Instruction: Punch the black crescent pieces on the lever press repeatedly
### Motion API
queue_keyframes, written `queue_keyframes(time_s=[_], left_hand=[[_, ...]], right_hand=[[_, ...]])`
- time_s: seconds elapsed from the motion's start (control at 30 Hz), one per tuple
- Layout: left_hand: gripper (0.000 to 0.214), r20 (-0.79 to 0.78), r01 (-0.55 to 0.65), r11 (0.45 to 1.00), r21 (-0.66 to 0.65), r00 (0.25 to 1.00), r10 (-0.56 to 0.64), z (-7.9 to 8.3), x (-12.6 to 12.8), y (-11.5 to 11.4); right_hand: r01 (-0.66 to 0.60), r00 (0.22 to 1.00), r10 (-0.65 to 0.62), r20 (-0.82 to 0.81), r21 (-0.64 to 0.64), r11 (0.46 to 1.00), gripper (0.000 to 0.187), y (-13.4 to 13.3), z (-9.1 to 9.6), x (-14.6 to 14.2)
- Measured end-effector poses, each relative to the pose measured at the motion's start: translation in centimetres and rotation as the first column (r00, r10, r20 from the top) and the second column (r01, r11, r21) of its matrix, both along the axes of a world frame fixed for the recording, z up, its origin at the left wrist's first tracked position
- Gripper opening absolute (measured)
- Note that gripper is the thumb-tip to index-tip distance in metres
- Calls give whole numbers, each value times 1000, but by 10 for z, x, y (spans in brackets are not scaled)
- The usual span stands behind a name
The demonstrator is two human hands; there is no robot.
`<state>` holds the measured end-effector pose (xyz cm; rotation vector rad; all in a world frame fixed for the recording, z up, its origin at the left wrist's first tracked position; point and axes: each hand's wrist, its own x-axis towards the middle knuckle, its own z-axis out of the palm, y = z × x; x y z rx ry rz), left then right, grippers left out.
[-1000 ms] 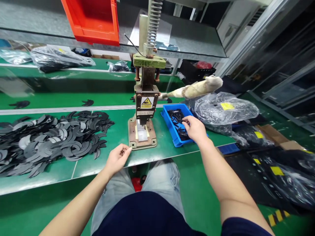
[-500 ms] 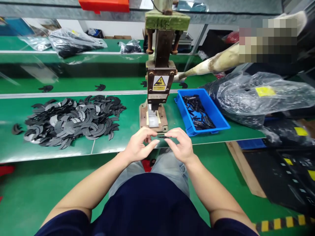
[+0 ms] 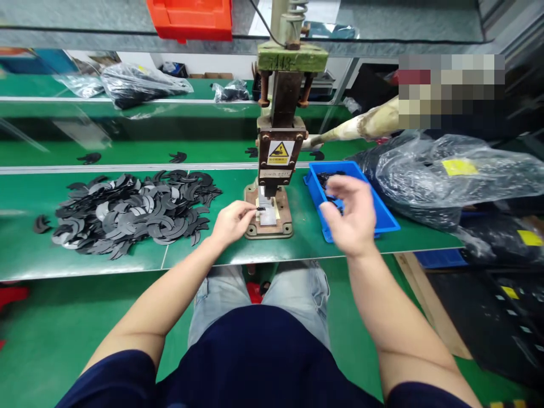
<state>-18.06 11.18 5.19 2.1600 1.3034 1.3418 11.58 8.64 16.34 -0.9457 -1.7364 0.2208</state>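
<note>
My left hand (image 3: 232,222) pinches a small black part (image 3: 260,209) and holds it at the base plate (image 3: 269,221) of a hand press (image 3: 280,141), just under the ram. My right hand (image 3: 351,215) hovers with fingers loosely apart and nothing visible in them, over the near end of a blue bin (image 3: 382,212) of small black parts. A cloth-wrapped press lever (image 3: 365,124) sticks out to the right behind the bin.
A pile of black crescent-shaped pieces (image 3: 131,212) covers the green bench to the left. Plastic bags of dark parts (image 3: 450,173) lie at the right. A red bin (image 3: 191,20) sits on the shelf above, and bags (image 3: 140,85) on the far bench.
Both hands were together in front of the press holding the small part. The left hand has carried it forward to the press base, and the right hand has let go and moved toward the blue bin.
</note>
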Motion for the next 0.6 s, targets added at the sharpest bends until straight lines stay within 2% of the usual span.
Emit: queue_keyframes(time_s=[0.07,0.13,0.2,0.27,0.33,0.43,0.5,0.6], left_hand=[[14,-108,-21,1000,-10,994,20,-6,-5,23],[17,-231,-12,1000,-15,973,8,-7,-5,37],[21,-338,-1,1000,-18,941,-5,-5,-2,45],[25,-413,13,1000,-24,910,-22,-3,1,47],[28,-457,50,998,-34,887,-60,0,4,47],[31,-468,94,994,-52,877,-107,1,5,49],[32,-451,102,993,-65,884,-121,0,5,51],[31,-405,113,991,-74,905,-133,-1,6,50]], right_hand=[[-74,988,95,-120,173,982,66,17,49,4],[-176,966,228,-122,334,926,77,29,95,0],[-242,960,273,-62,306,921,73,33,127,-11],[-251,959,278,-58,287,925,55,31,138,-24],[-205,957,258,-136,316,926,41,23,128,-36],[-125,950,215,-227,354,927,35,3,88,-42],[-106,967,177,-182,346,932,38,-10,55,-39],[-108,987,141,-73,349,931,30,-21,12,-30]])
